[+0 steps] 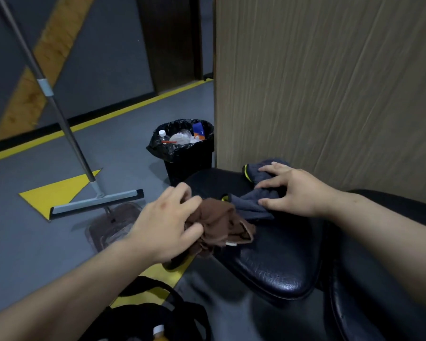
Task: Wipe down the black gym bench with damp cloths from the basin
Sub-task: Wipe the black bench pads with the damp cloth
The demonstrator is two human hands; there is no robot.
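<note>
My left hand (pixel 165 225) bunches the brown cloth (pixel 221 225); my right hand (pixel 293 190) lies flat, fingers spread, on the grey cloth (pixel 251 205), both on the black bench pad (pixel 268 262). Best: overlapping strokes, even pressure, edge to edge.

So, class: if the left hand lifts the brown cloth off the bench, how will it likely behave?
The brown cloth lies crumpled in soft folds, so it will probably droop limply. It looks thin, likely light. Its edge overhangs the bench; the glossy padding may let it slide.

A grey floor (pixel 123 134) carries yellow lines and a yellow triangle (pixel 59 193). A wood-grain panel (pixel 330 82) rises on the right, a bin (pixel 190 166) just beside it. A squeegee (pixel 96 203) rests on the floor.
</note>
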